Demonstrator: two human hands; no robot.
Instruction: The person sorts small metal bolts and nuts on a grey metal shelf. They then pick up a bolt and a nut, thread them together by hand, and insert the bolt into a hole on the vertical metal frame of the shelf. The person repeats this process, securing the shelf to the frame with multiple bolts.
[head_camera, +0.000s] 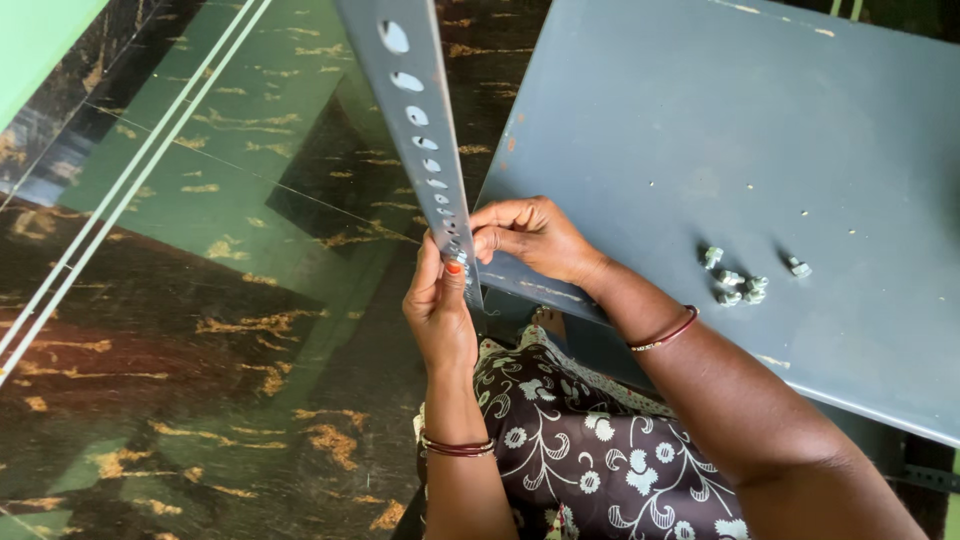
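A long grey slotted metal angle bar (412, 95) runs from the top of the view down to the corner of a grey-blue metal shelf panel (740, 130). My left hand (440, 305) grips the bar's lower end from the left, thumb pressed on a small bolt there. My right hand (530, 238) pinches the same spot from the right, fingers closed at the joint between bar and panel. Several loose grey bolts and nuts (740, 285) lie on the panel to the right of my right wrist.
A glossy dark marble floor with green and gold patterns (200, 330) fills the left side. My lap in a floral dark dress (590, 450) sits below the hands, with a bare foot (548, 320) showing under the panel edge.
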